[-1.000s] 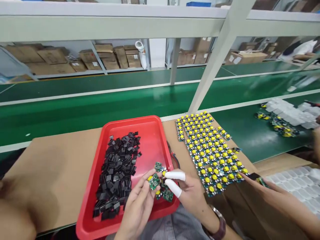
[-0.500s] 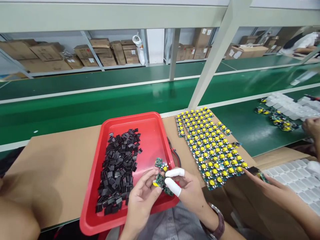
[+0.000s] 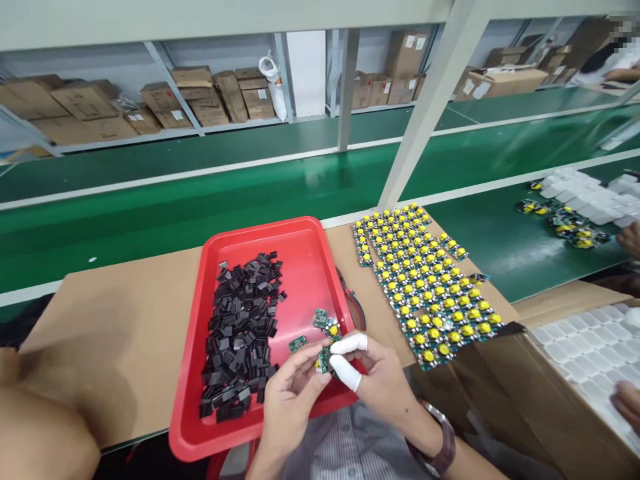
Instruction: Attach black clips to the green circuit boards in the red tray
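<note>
My left hand [image 3: 295, 387] is closed, its thumb and fingers pinching a small green circuit board [image 3: 324, 360] with a bit of yellow at its edge. White finger cots cover the thumb and forefinger of my right hand [image 3: 383, 377], which close on the same board from the right. Both hands are over the near right part of a red tray [image 3: 295, 237]. Just beyond my fingers are a green board [image 3: 320, 318] and a yellow-topped part [image 3: 333, 327]. Another green board [image 3: 297, 343] shows beside my left fingertips. Small black plastic pieces [image 3: 245, 327] fill the tray's left side.
Rows of circuit boards with yellow-topped parts [image 3: 425, 280] cover the cardboard right of the tray. A box of translucent white pieces [image 3: 585, 347] stands farther right, near a co-worker's hand [image 3: 627, 403]. A slanted metal post [image 3: 430, 113] rises behind the boards.
A co-worker's hand has drawn back from the board rows toward the right. A green board now shows beside my left fingertips. The board in my hands has turned, showing less yellow.
</note>
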{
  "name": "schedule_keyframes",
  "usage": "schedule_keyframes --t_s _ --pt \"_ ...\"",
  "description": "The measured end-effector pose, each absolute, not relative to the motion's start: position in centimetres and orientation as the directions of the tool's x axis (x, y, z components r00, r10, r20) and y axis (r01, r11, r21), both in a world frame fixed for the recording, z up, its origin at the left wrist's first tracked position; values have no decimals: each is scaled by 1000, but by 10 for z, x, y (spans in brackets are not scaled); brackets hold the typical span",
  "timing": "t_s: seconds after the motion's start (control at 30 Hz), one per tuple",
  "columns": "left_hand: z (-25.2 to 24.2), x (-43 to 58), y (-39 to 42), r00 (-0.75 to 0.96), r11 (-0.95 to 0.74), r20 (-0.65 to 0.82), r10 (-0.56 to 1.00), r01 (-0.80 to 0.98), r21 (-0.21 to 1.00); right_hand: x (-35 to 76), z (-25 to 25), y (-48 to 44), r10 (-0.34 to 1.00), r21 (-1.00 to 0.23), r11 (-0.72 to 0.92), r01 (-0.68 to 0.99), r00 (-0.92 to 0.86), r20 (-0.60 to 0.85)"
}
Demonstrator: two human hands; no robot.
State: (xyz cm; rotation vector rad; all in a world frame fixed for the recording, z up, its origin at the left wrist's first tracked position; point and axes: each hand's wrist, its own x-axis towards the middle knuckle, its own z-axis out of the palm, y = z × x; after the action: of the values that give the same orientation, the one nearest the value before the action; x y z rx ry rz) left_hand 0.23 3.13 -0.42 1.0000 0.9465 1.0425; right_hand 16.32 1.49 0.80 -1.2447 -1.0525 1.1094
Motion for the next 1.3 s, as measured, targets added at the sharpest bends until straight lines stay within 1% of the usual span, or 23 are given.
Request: schedule_keyframes --t_s 0.17,0.37,0.57,0.63,0.7,0.77,0.8,0.83,0.9,0.97,1.0,1.2,1.3 --pt "-8 3 32 211 140 -96 973 -206 969 165 11 15 988 -992 35 119 146 52" --pt "-15 2 32 213 26 5 977 -141 990 165 10 16 991 -986 40 161 117 59" --pt "-18 2 32 185 -61 77 980 -94 994 164 10 16 986 -963 111 246 93 137" --pt "-18 2 31 170 -67 78 982 -71 995 165 7 18 990 -976 99 195 76 116" --pt "-18 3 31 135 -56 62 989 -53 997 166 1 20 998 -999 24 33 52 26" --pt "-18 5 30 86 -9 14 996 -64 998 168 -4 20 998 -986 -50 -156 26 -55" --pt "-18 7 30 64 26 -20 998 -85 996 168 -5 19 998 -978 -54 -203 26 -61" --pt "-18 8 29 44 61 -57 997 -110 992 169 -7 17 999 -979 -26 -200 36 -34" --pt "-19 9 27 9 107 -107 994 -148 983 169 -7 14 994 -993 85 -80 72 79" --pt "-21 9 25 -5 115 -117 993 -149 982 170 -6 10 977 -980 187 64 93 192" --pt "-22 9 24 -5 109 -110 994 -140 984 170 -6 9 969 -970 217 106 93 227" --pt "-29 9 20 -19 -19 18 1000 -84 996 169 -1 7 945 -923 321 211 -14 326" --pt "-31 9 18 -34 -58 55 998 -72 996 168 1 7 940 -904 339 260 -48 339"
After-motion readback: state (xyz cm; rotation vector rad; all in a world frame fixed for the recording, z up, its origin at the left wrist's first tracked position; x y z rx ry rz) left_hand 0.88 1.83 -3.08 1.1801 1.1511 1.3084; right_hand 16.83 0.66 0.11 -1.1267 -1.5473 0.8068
